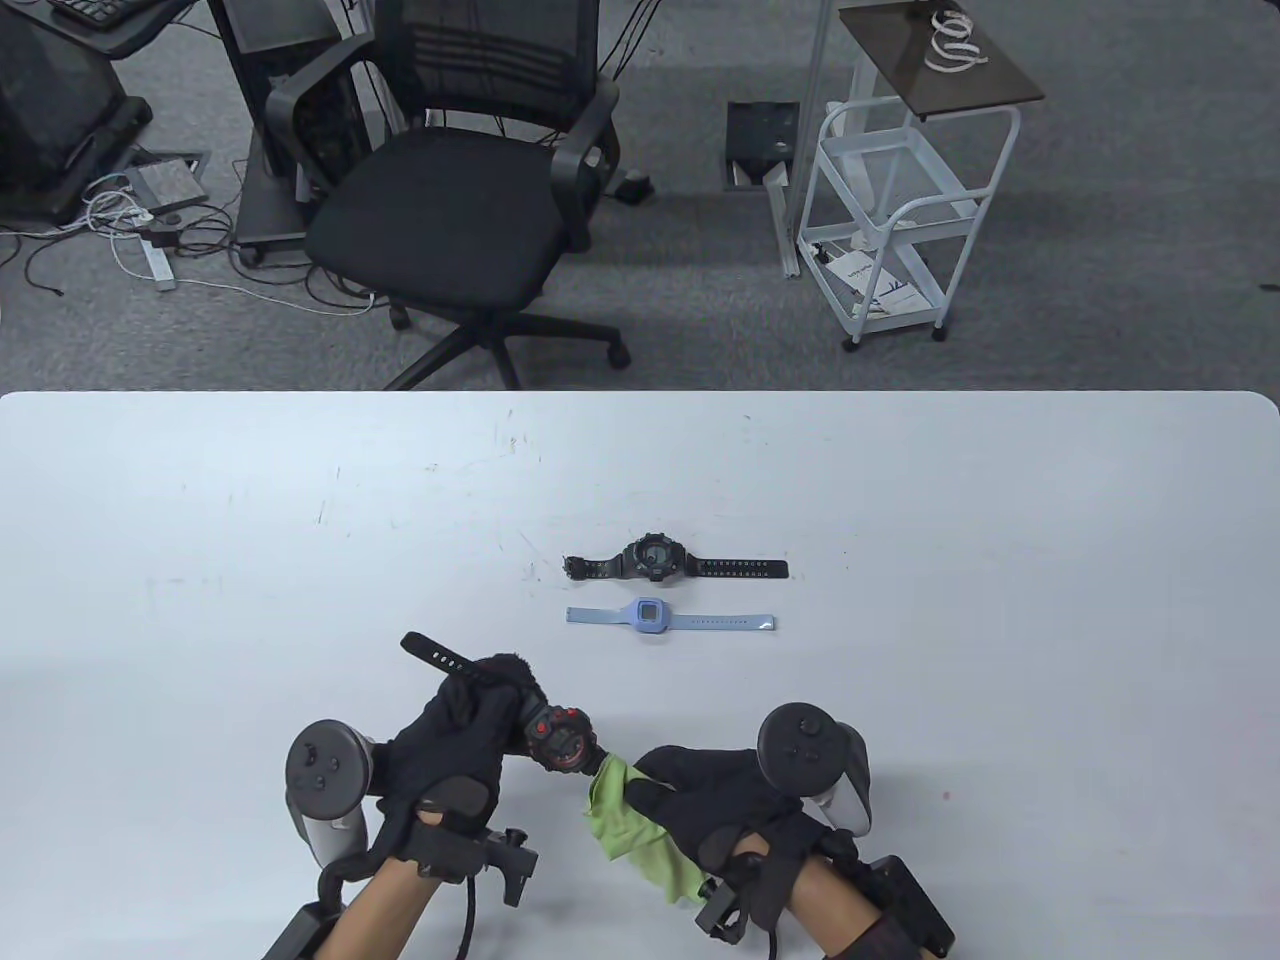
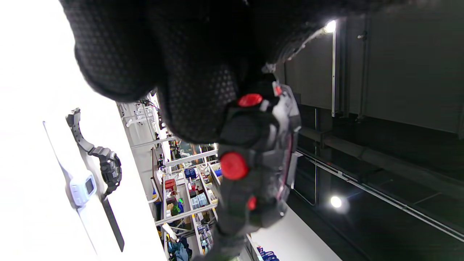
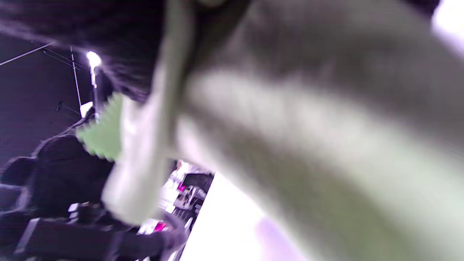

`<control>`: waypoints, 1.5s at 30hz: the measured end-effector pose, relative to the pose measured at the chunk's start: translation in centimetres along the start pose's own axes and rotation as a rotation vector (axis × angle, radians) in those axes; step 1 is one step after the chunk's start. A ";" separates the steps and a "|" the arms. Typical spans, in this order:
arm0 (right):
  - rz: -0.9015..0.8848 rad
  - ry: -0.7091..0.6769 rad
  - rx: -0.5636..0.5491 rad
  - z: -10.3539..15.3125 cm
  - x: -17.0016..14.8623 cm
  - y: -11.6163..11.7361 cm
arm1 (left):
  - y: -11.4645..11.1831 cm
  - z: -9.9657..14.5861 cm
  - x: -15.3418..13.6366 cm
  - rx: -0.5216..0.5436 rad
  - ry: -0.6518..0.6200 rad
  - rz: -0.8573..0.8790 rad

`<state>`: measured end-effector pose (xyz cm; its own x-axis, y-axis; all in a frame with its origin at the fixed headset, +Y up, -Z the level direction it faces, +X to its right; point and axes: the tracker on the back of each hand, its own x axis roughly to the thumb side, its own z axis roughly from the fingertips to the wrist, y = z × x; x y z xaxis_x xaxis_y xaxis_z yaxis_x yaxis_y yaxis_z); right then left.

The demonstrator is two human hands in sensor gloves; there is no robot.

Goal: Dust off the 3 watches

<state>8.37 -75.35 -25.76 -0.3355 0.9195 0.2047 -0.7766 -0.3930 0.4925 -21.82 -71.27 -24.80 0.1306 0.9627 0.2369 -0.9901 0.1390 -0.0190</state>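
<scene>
Behind the hands, black watch point(image 1: 655, 556), blue watch point(image 1: 651, 614), office chair point(image 1: 460, 190).

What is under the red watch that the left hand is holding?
The green cloth, held by the right hand, touches the lower edge of the red watch. The watch's lower strap cannot be seen; the cloth covers it.

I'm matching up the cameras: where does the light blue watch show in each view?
Table view: light blue watch lies flat at centre, just nearer than the black watch.
Left wrist view: at left, beside that black watch.
Right wrist view: not in it; green cloth fills the frame.
Shared landmark: the black watch.
</scene>
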 end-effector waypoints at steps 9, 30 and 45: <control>0.133 -0.024 -0.088 0.3 0.6 -0.3 | 0.2 0.0 0.4 -0.007 -0.012 0.009; 0.023 -0.006 -0.058 0.2 -0.2 -0.4 | 0.6 -0.1 0.4 0.008 -0.013 0.012; -0.001 -0.001 -0.094 0.3 -0.5 -0.5 | 1.1 -0.1 0.5 0.027 -0.019 0.008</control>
<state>9.12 -75.61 -25.87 -0.3347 0.9197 0.2052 -0.8233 -0.3913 0.4113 -22.79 -70.59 -24.78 0.1218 0.9593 0.2548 -0.9922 0.1245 0.0055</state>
